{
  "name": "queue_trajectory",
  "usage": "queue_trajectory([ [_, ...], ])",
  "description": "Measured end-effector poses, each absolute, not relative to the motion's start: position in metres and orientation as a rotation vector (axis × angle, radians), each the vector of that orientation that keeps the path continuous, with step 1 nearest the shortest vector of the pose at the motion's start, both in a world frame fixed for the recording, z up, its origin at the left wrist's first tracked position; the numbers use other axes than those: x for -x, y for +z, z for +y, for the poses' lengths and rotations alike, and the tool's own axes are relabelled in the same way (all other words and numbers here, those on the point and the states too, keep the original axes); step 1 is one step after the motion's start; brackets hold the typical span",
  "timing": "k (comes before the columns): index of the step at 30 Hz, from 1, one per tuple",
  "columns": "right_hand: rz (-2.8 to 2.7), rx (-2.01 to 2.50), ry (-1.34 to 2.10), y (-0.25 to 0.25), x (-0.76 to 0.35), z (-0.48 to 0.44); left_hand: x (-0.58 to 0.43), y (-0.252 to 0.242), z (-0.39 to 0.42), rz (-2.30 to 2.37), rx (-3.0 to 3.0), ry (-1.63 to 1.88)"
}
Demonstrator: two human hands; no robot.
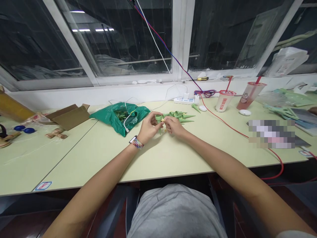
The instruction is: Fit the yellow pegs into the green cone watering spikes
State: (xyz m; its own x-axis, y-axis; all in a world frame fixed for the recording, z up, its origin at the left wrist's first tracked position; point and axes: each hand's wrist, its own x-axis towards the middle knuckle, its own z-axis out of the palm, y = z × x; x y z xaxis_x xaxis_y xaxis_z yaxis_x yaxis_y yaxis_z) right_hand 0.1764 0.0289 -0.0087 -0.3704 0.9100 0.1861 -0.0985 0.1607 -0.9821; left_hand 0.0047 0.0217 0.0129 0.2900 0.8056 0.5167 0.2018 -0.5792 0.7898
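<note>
My left hand (148, 128) is closed around a green plastic cone (158, 118), whose pointed tip shows below the fingers. Close against it, my right hand (174, 126) pinches a small yellowish piece (162, 120) at the cone's side; its exact kind is too small to tell. Just behind and right of my hands lies a group of similar green cones (187, 116), points to the right, some with yellowish bits on them. To the left sits an open green plastic bag (105, 115) with more green pieces inside. One separate green cone (196, 107) lies farther back.
A power strip (184, 100), coiled cables (205, 93) and two drink cups (225, 100) with straws stand near the window. A red cable (228, 123) crosses the right side. On the left are a cardboard box (68, 117), a wooden toy (56, 133) and blue balls (29, 130).
</note>
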Motion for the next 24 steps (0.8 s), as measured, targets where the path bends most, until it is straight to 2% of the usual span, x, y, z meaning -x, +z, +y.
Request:
queue_trajectory([
  [7,-1.493,0.753,1.54,0.0,-0.182,0.033,0.004,0.008,0.024,0.996,-2.632,1.321],
  [10,-1.528,0.778,1.531,-0.001,-0.185,0.036,0.005,0.007,0.027,0.986,-2.653,1.293],
  [13,-1.536,0.828,1.426,-0.006,-0.183,0.036,0.002,0.006,0.028,0.986,-2.423,1.33],
  [15,-1.586,0.865,1.254,-0.009,-0.183,0.033,0.0,0.007,0.028,0.952,-2.139,1.308],
  [20,-2.035,0.96,0.517,-0.004,-0.191,0.02,-0.004,0.012,0.027,0.805,-1.607,1.122],
  [24,-2.143,0.946,0.266,0.001,-0.197,0.018,-0.004,0.012,0.027,0.704,-1.385,1.061],
])
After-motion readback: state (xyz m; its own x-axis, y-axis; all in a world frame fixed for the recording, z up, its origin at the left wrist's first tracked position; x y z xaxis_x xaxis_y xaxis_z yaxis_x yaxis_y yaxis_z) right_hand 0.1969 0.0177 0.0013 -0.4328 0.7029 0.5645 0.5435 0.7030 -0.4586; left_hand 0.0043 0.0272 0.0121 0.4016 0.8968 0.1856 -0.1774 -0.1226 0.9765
